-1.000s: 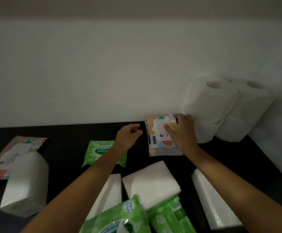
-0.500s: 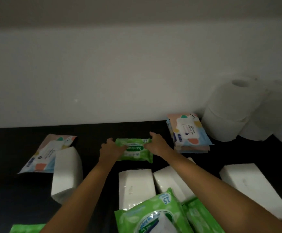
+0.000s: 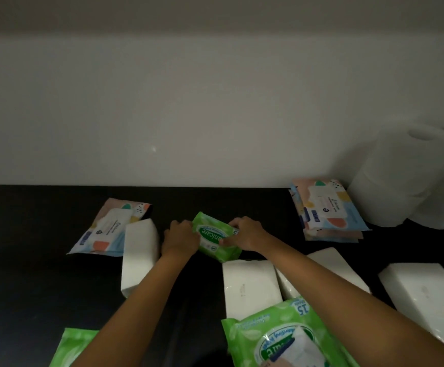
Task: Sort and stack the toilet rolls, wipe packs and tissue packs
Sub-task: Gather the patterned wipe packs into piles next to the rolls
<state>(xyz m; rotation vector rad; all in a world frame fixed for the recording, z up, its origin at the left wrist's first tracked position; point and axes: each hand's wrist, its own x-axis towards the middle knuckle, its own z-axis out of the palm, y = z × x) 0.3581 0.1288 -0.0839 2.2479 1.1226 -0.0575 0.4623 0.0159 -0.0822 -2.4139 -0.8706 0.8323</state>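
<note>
Green wipe pack; white tissue pack; black table.

Plain white wall, dimly lit, spanning 9 through 12 to 3 o'clock; one small bright speck toward 10 o'clock. Black tabletop, 8 to 4 o'clock, abutting the wall.

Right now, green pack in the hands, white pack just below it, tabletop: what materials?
The green wipe pack: likely soft plastic film, printed, faint sheen. The white tissue pack: probably paper tissues under clear film; soft corners, dull gloss. The table: black, smooth, matte-looking; material unclear in this dim light.
</note>
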